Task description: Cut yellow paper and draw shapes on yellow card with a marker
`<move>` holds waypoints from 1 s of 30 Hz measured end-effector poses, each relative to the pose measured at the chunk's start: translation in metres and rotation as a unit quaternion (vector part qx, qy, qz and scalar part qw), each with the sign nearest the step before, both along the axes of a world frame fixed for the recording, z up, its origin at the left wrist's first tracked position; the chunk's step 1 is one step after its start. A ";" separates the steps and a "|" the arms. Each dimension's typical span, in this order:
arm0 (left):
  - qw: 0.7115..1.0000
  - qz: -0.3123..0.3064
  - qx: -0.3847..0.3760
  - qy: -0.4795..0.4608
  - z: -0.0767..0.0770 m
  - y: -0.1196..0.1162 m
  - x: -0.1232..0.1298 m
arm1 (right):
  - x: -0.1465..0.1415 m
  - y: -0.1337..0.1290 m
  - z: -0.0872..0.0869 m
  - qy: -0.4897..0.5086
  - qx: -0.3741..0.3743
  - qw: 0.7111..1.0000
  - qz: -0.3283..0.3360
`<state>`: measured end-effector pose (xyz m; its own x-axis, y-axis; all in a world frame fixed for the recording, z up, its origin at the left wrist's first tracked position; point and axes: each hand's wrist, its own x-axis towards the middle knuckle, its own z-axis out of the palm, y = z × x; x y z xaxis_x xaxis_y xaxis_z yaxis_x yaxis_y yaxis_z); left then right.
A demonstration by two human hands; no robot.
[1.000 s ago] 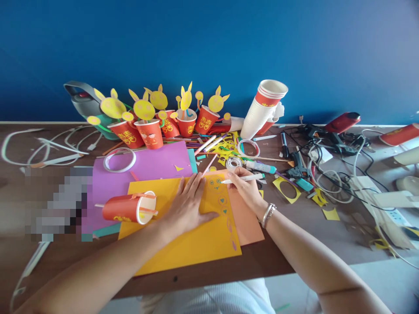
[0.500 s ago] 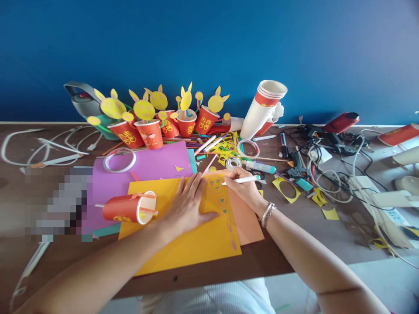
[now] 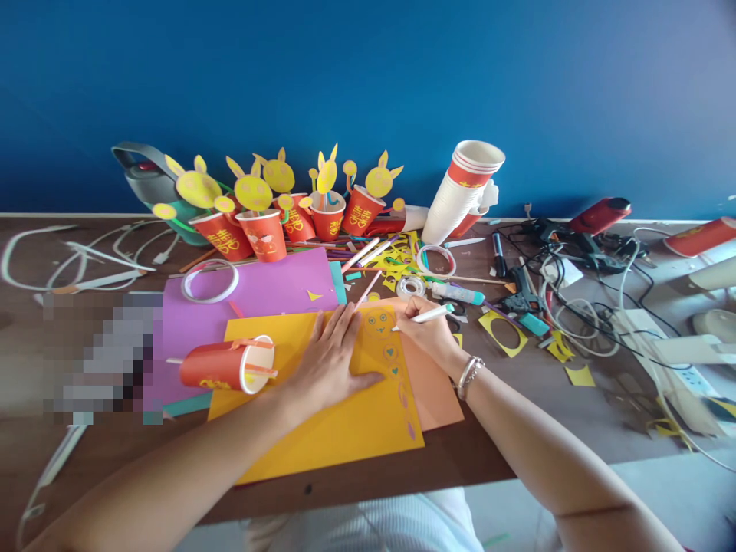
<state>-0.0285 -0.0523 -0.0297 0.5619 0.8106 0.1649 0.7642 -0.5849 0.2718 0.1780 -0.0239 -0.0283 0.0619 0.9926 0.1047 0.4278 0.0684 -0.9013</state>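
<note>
My left hand lies flat with fingers spread on a yellow-orange sheet. In my right hand is a white marker with a green end, its tip close to the sheet's right part. A drawn face with green eyes and mouth is just left of the tip. Below it run two small circles with green hearts and two purple-marked long shapes. A peach sheet lies partly beneath. To the left of my left hand, a red paper cup lies on its side with orange strips.
Red cups with yellow rabbit figures stand along the wall, beside a tall stack of paper cups. Tape rolls, yellow scraps and pens lie behind the sheets. Glue guns, cables and a power strip are on the right.
The marker in my right hand has tilted slightly, and its tip has moved a little down and right. My left hand has stayed in place.
</note>
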 end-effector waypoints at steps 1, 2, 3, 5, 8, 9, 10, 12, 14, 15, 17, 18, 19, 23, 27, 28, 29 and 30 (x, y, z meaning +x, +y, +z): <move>1.000 0.000 0.000 0.000 0.000 0.000 0.000 | 0.000 0.000 0.000 -0.001 0.002 1.000 0.001; 1.000 -0.001 0.001 0.000 0.000 0.000 0.000 | -0.001 0.000 0.001 0.000 0.004 1.000 0.003; 1.000 -0.001 0.001 -0.001 0.000 0.000 0.000 | -0.001 -0.001 0.001 0.000 0.005 1.000 0.006; 1.000 0.001 -0.002 -0.003 0.000 0.000 0.000 | -0.001 -0.001 0.002 0.001 0.005 1.000 0.010; 1.000 0.002 -0.007 -0.005 0.000 0.000 0.000 | -0.001 -0.001 0.003 0.007 -0.002 1.000 0.010; 1.000 0.001 -0.007 -0.006 0.000 0.000 0.000 | 0.000 -0.001 0.003 0.016 -0.008 1.000 0.007; 1.000 0.000 -0.006 -0.007 0.000 0.000 0.000 | 0.000 -0.001 0.004 0.030 -0.013 0.999 0.003; 1.000 -0.001 -0.003 -0.008 0.000 0.000 0.000 | 0.001 -0.003 0.006 0.068 -0.020 0.997 -0.006; 1.000 -0.002 0.000 -0.006 -0.001 -0.001 0.000 | 0.001 -0.004 0.008 0.097 -0.021 0.995 -0.005; 1.000 -0.003 0.001 -0.004 -0.001 -0.001 -0.001 | 0.001 -0.005 0.009 0.100 -0.018 0.995 -0.001; 1.000 -0.003 0.003 0.000 -0.001 -0.001 -0.001 | -0.001 -0.006 0.009 0.082 -0.006 0.996 0.017; 1.000 -0.003 0.004 0.001 -0.001 -0.001 0.000 | -0.001 -0.005 0.008 0.063 0.003 0.998 0.028; 1.000 -0.002 0.003 0.001 -0.001 -0.001 0.000 | -0.002 -0.005 0.007 0.042 0.013 0.998 0.037; 1.000 0.002 -0.005 0.004 0.000 -0.001 0.000 | -0.003 -0.002 -0.001 -0.006 0.032 0.998 0.050; 1.000 0.001 -0.004 0.003 -0.001 0.000 0.000 | -0.003 -0.001 -0.005 -0.013 0.027 0.998 0.049; 1.000 0.001 -0.003 0.002 -0.001 0.000 0.000 | -0.004 -0.001 -0.005 -0.013 0.024 0.998 0.048; 1.000 0.001 -0.002 0.001 -0.001 0.000 0.000 | -0.004 -0.001 -0.005 -0.011 0.020 0.999 0.049; 1.000 0.001 -0.001 0.000 -0.002 0.000 0.000 | -0.005 -0.002 -0.005 -0.009 0.016 0.999 0.049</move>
<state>-0.0285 -0.0527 -0.0315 0.5611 0.8116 0.1628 0.7649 -0.5835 0.2727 0.1733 -0.0256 -0.0329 -0.0370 0.9898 0.1377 0.4339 0.1400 -0.8900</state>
